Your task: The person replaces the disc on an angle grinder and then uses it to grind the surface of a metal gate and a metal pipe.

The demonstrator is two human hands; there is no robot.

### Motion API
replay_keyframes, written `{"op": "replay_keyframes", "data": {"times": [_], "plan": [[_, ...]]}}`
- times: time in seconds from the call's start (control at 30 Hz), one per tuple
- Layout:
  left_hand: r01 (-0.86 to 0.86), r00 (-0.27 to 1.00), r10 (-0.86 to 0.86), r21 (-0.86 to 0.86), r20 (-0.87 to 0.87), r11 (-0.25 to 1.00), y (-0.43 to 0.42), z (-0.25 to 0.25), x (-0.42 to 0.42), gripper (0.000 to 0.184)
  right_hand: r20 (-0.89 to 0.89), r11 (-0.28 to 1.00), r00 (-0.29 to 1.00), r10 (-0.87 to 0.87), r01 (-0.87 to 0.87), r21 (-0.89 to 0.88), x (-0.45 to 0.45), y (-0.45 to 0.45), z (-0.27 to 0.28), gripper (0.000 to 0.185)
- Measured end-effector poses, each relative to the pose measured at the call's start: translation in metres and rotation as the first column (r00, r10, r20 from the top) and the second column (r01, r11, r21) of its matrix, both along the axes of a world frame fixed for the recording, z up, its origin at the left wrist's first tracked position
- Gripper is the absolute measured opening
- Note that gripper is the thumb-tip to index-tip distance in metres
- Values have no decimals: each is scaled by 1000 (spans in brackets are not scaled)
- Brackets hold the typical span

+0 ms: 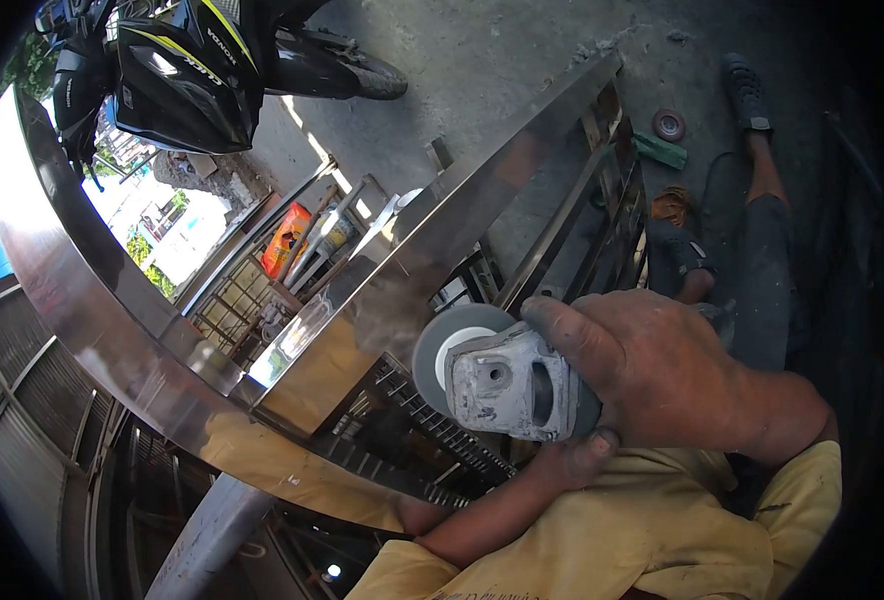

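Fingers (574, 330) gripping scuffed grinder (507, 388), round disc (436, 345), curved metal band (112, 355)

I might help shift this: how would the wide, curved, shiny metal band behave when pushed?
The curved metal band is probably stiff, holding its arc without visible sagging. Its smooth, mirror-like surface may feel slippery. Pushing it might move the straight, shiny metal bar too, since they appear joined.

Right hand (652, 365) curled, palm seemingly down

grinder (507, 385): before metal frame (482, 200) | motorcycle (187, 85): beyond, left, on floor (502, 50)
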State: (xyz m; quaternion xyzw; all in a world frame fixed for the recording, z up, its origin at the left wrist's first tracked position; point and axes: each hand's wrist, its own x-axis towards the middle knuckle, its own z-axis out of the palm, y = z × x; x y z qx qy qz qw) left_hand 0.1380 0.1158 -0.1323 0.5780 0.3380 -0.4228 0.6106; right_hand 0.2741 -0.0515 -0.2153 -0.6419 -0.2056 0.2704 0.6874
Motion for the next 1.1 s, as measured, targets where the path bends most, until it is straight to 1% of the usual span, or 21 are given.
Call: {"op": "replay_keyframes", "data": {"times": [0.1, 0.2, 0.3, 0.4, 0.47, 0.67, 0.73, 0.9, 1.1], "plan": [[13, 1000, -13, 2, 12, 1000, 0, 3, 6, 82, 49, 999, 999, -14, 12, 42, 5, 2, 3, 75], [12, 1000, -11, 6, -11, 1000, 0, 1, 0, 82, 64, 999, 998, 15, -13, -30, -2, -2, -2, 85], [2, 1000, -2, -10, -23, 1000, -2, 2, 2, 81, 28, 999, 1000, 14, -13, -52, -5, -3, -2, 85], [4, 1000, -4, -17, -5, 1000, -1, 7, 14, 81, 48, 1000, 999, 14, -14, 3, 5, -1, 5, 74], [8, 1000, -8, -11, -2, 1000, 0, 10, 19, 81, 58, 999, 998, -22, 21, 34, 8, 0, 7, 74], [0, 999, 0, 1, -37, 1000, -4, 3, 9, 80, -6, 999, 1000, 7, -7, -42, -2, -2, 0, 78], [-1, 1000, 1, -7, -24, 1000, -2, 5, 16, 80, 1, 1000, 1000, -5, 5, -25, -3, -2, 1, 80], [6, 1000, -6, -5, 3, 1000, 0, 11, 33, 80, 84, 998, 996, -15, 10, 57, 13, 3, 7, 83], [-12, 998, 13, 20, -56, 1000, -7, 0, 22, 79, -101, 998, 995, 22, -27, -49, -6, -2, -6, 84]]}}
